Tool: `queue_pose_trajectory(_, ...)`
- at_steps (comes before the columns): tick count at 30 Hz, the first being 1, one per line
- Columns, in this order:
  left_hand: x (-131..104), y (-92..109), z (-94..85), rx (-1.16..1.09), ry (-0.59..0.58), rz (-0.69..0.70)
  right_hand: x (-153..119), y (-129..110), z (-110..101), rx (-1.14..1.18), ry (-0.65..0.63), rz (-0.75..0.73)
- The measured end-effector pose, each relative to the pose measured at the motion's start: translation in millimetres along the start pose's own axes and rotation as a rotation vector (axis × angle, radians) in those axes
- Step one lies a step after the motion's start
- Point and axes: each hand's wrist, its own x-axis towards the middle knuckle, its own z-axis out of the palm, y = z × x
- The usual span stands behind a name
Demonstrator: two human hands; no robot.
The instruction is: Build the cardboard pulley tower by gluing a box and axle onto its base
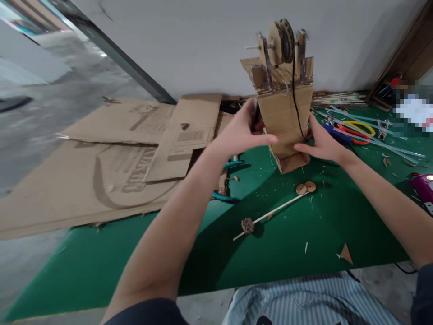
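A tall cardboard model (286, 108) stands slightly tilted in front of me. At its top, a cardboard spool (282, 43) sits on a thin stick between two uprights. A black cord (297, 101) hangs from the spool down the front. My left hand (245, 128) grips the model's left side, thumb toward the front, near a dark part I cannot make out. On the lower right side, my right hand (321, 140) is closed round the edge, its other fingers partly hidden behind. Below lies a thin wooden stick (279, 208) with a brown lump (248, 225) and small cardboard discs (306, 188).
Flattened cardboard sheets (111, 167) cover the left of the green table (209, 253). Teal-handled scissors (225, 196) lie partly under them. At right are glue sticks (399, 146), pliers with red handles (355, 134) and a magenta device (422, 189). A white wall (203, 49) stands behind.
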Motion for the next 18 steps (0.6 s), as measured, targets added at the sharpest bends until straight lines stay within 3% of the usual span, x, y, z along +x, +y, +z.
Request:
queue_pose_trajectory(3, 5, -8, 19.0, -0.05, -0.005, 0.133, -2, 4, 9, -0.055, -0.006, 0.028)
queue_pose_trajectory(11, 36, -37, 35.0, -0.034, 0.097, 0.154, 25, 19, 18, -0.032, 0.027, 0.154)
queue_pose_trajectory(14, 43, -29, 39.8, -0.073, 0.147, 0.234, 29, 17, 13, 0.055, 0.052, 0.158)
queue_pose_trajectory(18, 50, 0, 41.0, -0.099, 0.241, 0.343, 30, 7, -1, 0.211, 0.104, 0.134)
